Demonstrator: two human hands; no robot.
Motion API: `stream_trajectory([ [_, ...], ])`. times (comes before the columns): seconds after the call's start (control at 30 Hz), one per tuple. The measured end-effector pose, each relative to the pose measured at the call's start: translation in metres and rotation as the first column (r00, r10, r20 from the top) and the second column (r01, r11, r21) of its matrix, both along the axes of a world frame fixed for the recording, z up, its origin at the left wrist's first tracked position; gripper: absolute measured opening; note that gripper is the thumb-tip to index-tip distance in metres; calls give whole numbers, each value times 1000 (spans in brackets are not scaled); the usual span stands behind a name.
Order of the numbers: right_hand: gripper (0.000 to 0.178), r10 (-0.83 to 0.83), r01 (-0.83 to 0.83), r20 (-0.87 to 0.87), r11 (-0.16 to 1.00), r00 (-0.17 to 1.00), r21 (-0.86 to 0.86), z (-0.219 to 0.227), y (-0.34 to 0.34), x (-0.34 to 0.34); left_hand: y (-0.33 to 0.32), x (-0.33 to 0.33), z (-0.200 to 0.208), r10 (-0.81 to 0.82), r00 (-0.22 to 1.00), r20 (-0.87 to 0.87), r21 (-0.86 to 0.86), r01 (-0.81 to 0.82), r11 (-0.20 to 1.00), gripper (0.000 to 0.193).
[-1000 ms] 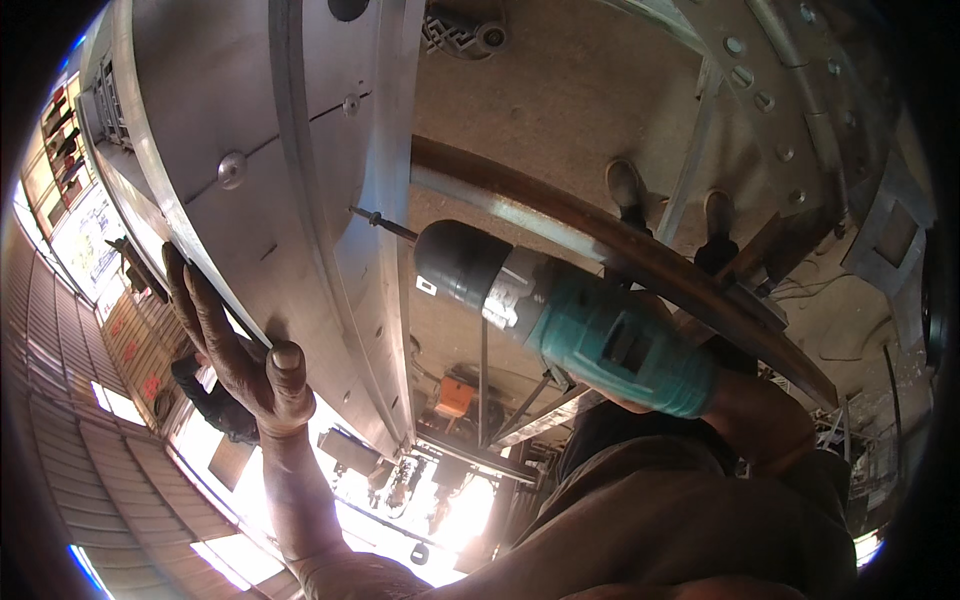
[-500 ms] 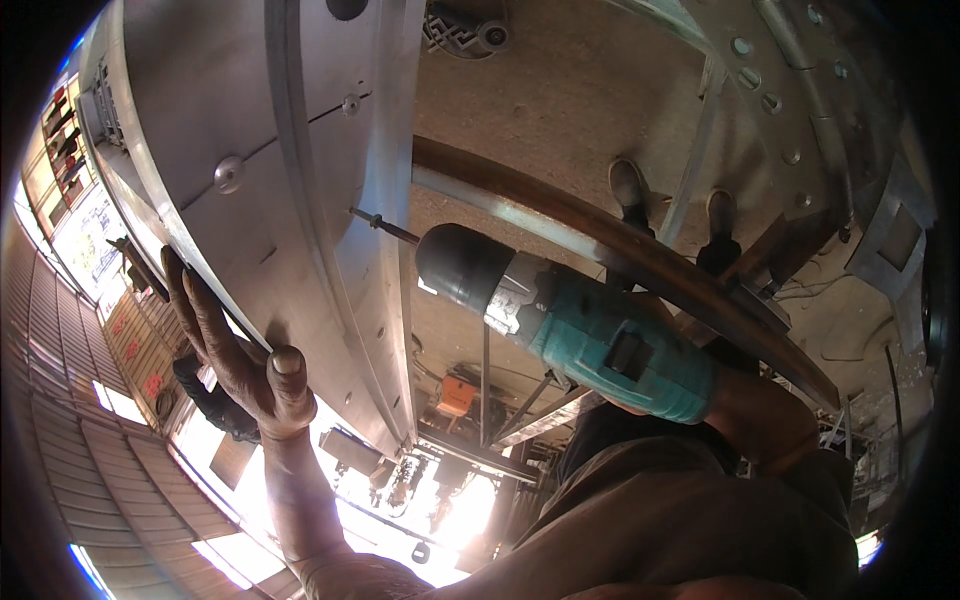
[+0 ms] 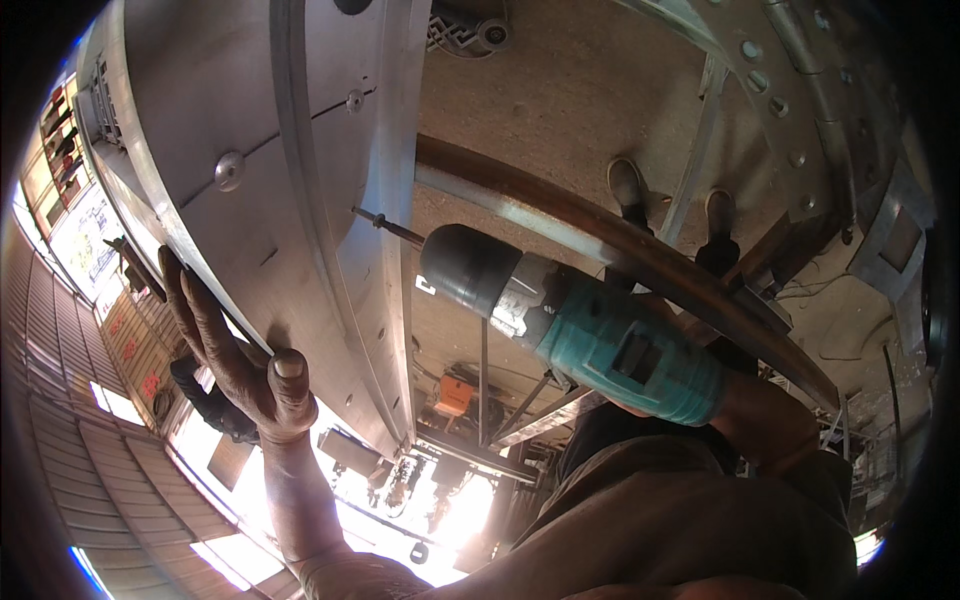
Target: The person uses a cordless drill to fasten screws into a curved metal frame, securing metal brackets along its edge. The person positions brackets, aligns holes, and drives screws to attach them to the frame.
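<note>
A large grey sheet-metal panel with raised ribs rises on my left. My left hand lies along its outer edge, fingers stretched out and the thumb resting near the rim. With my right hand I grip a teal and black power drill, pointing left; the drill body hides most of those fingers. From its nose runs a long thin bit, with a small collar near the end. The tip meets the panel beside a rib, though whether it has gone in I cannot tell. Round fasteners sit along a seam farther up.
A rusty brown metal beam crosses from the panel toward the lower right. Curved metal framing with holes stands at the upper right. My shoes are on the dusty floor. An orange object lies below the drill.
The drill has shifted very slightly to the right within the picture, while its bit stays at the same place on the panel. My left hand keeps its position.
</note>
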State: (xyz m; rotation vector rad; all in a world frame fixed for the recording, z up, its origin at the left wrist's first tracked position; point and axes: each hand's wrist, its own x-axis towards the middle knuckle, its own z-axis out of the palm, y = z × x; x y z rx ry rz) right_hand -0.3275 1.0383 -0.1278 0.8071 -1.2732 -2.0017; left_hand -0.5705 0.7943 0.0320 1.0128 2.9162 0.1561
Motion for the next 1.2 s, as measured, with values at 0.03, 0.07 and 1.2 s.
stream_trajectory([
  [0.03, 30, 19, -18, 27, 1000, 999, -23, -1, -1, 1, 0, 0, 0, 0, 1000, -2, 4, 0, 1000, 100],
  [0.07, 30, 38, -36, 55, 998, 998, -47, -2, -2, 2, 0, 0, 0, 2, 1000, -7, 5, -2, 1000, 100],
  [1.2, 42, -158, 164, 47, 973, 986, -163, -4, -11, 3, 0, -2, 1, -24, 1000, -8, -19, 24, 1000, 100],
])
